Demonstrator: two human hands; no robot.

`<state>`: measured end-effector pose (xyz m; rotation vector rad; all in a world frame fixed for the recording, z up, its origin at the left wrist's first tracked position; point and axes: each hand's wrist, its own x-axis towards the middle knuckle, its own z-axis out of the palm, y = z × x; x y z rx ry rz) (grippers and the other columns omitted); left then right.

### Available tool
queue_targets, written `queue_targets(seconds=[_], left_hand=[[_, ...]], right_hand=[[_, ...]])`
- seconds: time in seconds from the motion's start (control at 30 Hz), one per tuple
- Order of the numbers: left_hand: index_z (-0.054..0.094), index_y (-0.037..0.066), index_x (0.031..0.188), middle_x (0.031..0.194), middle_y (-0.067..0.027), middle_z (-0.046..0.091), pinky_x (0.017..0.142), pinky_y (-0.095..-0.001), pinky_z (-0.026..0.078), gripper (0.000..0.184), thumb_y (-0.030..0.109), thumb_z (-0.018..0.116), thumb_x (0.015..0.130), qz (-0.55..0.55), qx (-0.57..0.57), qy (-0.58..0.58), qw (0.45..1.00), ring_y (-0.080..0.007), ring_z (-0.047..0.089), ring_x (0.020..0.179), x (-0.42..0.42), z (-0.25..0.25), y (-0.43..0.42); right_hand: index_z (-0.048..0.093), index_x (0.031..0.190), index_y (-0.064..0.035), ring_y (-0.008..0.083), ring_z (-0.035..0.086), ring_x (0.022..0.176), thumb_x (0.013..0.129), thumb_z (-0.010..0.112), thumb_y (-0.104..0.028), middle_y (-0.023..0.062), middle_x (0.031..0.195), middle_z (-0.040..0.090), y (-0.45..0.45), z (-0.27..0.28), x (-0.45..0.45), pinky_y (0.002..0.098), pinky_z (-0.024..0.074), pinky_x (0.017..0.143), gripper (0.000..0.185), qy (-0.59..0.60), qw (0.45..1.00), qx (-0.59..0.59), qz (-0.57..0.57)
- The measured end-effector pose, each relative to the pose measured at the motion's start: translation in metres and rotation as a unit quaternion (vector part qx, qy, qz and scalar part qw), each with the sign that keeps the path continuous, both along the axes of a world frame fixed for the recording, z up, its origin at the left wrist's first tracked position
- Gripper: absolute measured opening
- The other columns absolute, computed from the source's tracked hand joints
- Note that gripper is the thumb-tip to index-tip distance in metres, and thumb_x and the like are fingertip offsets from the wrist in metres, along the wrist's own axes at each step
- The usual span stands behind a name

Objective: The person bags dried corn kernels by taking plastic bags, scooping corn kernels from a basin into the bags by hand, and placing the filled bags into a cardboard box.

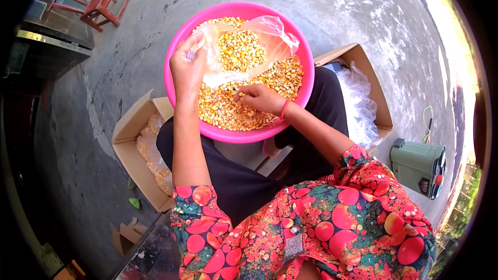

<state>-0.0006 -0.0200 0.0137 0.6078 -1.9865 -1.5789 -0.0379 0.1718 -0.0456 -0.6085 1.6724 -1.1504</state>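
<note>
At 9 o'clock in a pink basin [237, 136], the left hand [188, 72] pinches a clear bag [272, 33] at 12 o'clock; the right hand [262, 98] curls into corn kernels [223, 109] at 5, grip hidden. The bag's unheld rim could sag, spilling kernels.

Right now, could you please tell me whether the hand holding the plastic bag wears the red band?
No, the red band circles the wrist of the right hand, while the left hand holds the plastic bag.
</note>
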Motion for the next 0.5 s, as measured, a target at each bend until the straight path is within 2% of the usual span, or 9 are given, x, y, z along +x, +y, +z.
queue_targets(seconds=[0.03, 0.07, 0.13, 0.2, 0.27, 0.4, 0.5], left_hand=[[0.063, -0.003, 0.107, 0.106, -0.0139, 0.064, 0.089, -0.0289, 0.045, 0.029, 0.002, 0.060, 0.079, 0.000, 0.002, 0.001, 1.000, -0.0187, 0.060, 0.101, 0.000, 0.000, 0.000], [0.063, -0.003, 0.107, 0.106, -0.0139, 0.064, 0.089, -0.0289, 0.045, 0.029, 0.002, 0.060, 0.079, 0.000, 0.002, 0.001, 1.000, -0.0187, 0.060, 0.101, 0.000, 0.000, 0.001], [0.063, -0.003, 0.107, 0.106, -0.0138, 0.065, 0.088, -0.0289, 0.046, 0.029, 0.002, 0.060, 0.079, 0.000, -0.015, -0.004, 1.000, -0.0187, 0.060, 0.100, -0.001, 0.000, 0.002], [0.063, -0.003, 0.107, 0.106, -0.0138, 0.065, 0.088, -0.0288, 0.046, 0.029, 0.002, 0.060, 0.078, -0.001, -0.016, -0.001, 1.000, -0.0186, 0.061, 0.100, -0.002, 0.000, 0.002], [0.063, -0.003, 0.106, 0.106, -0.0137, 0.065, 0.087, -0.0287, 0.046, 0.029, 0.001, 0.060, 0.078, -0.002, -0.018, 0.001, 1.000, -0.0185, 0.061, 0.099, -0.002, -0.001, 0.002], [0.063, -0.003, 0.106, 0.106, -0.0137, 0.065, 0.086, -0.0287, 0.047, 0.029, 0.002, 0.060, 0.078, -0.003, -0.021, 0.001, 1.000, -0.0181, 0.061, 0.099, 0.000, 0.001, 0.002], [0.063, -0.003, 0.106, 0.105, -0.0136, 0.065, 0.085, -0.0288, 0.047, 0.028, 0.002, 0.060, 0.079, -0.005, -0.022, 0.001, 1.000, -0.0181, 0.061, 0.098, -0.001, 0.002, 0.003]], right_hand=[[0.060, 0.093, -0.0029, 0.0123, 0.061, 0.063, 0.090, 0.053, -0.023, 0.0038, 0.076, 0.061, 0.001, -0.008, -0.003, 0.0226, 0.0519, 0.049, 0.022, -0.081, 0.995, -0.037, -0.037], [0.060, 0.093, -0.0029, 0.0123, 0.061, 0.063, 0.090, 0.053, -0.023, 0.0038, 0.076, 0.061, 0.005, -0.007, -0.007, 0.0226, 0.0519, 0.049, 0.022, -0.081, 0.995, -0.037, -0.037], [0.058, 0.099, -0.0024, 0.0092, 0.060, 0.065, 0.094, 0.047, -0.022, 0.0031, 0.081, 0.061, 0.012, 0.004, -0.012, 0.0206, 0.0512, 0.051, 0.023, -0.181, 0.982, -0.014, -0.048], [0.058, 0.099, -0.0031, 0.0073, 0.059, 0.066, 0.095, 0.046, -0.021, 0.0034, 0.082, 0.061, 0.016, 0.006, -0.012, 0.0203, 0.0514, 0.052, 0.022, -0.207, 0.977, -0.019, -0.046], [0.058, 0.098, -0.0026, 0.0077, 0.059, 0.067, 0.096, 0.045, -0.021, 0.0034, 0.084, 0.061, 0.019, 0.017, -0.010, 0.0198, 0.0515, 0.053, 0.022, -0.289, 0.952, -0.088, -0.046], [0.058, 0.098, -0.0024, 0.0077, 0.059, 0.069, 0.096, 0.046, -0.020, 0.0036, 0.086, 0.061, 0.009, 0.042, -0.015, 0.0198, 0.0521, 0.056, 0.022, -0.304, 0.940, -0.148, -0.043], [0.058, 0.098, -0.0003, 0.0092, 0.060, 0.072, 0.094, 0.048, -0.018, 0.0055, 0.086, 0.062, -0.006, 0.073, -0.031, 0.0220, 0.0542, 0.064, 0.020, -0.219, 0.951, -0.195, -0.097]])
